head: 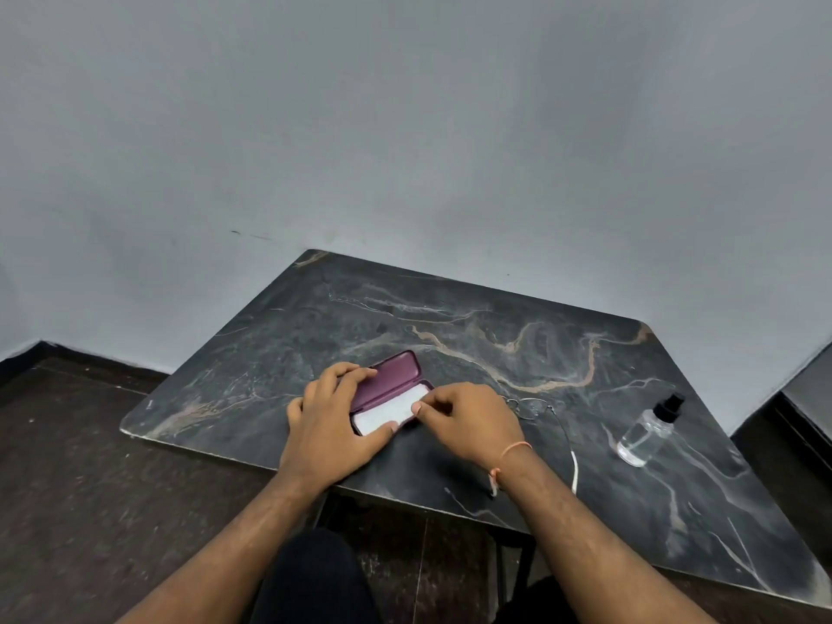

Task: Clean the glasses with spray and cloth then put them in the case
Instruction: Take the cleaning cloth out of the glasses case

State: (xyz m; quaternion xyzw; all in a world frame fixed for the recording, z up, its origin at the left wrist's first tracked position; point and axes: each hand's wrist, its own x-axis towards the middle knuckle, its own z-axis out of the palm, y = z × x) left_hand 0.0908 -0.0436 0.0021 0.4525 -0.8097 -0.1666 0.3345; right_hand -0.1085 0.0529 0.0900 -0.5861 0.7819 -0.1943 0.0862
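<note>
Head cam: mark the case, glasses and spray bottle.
case (392, 370), head view, inside of the open purple lid.
glasses (531, 408), head view, lens rim right of the right hand.
spray bottle (641, 436), head view, clear body lying on the table.

A purple glasses case lies open, white cloth inside; thin wire-framed glasses rest just right of the case, a clear black-capped spray bottle lying farther right.

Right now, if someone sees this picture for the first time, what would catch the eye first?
The open purple glasses case at the table's middle, white cloth inside. The left hand holds the case while the right hand pinches the cloth's edge. Right of them lie thin-framed glasses; a clear spray bottle stands farther right on the dark marble table.
</note>
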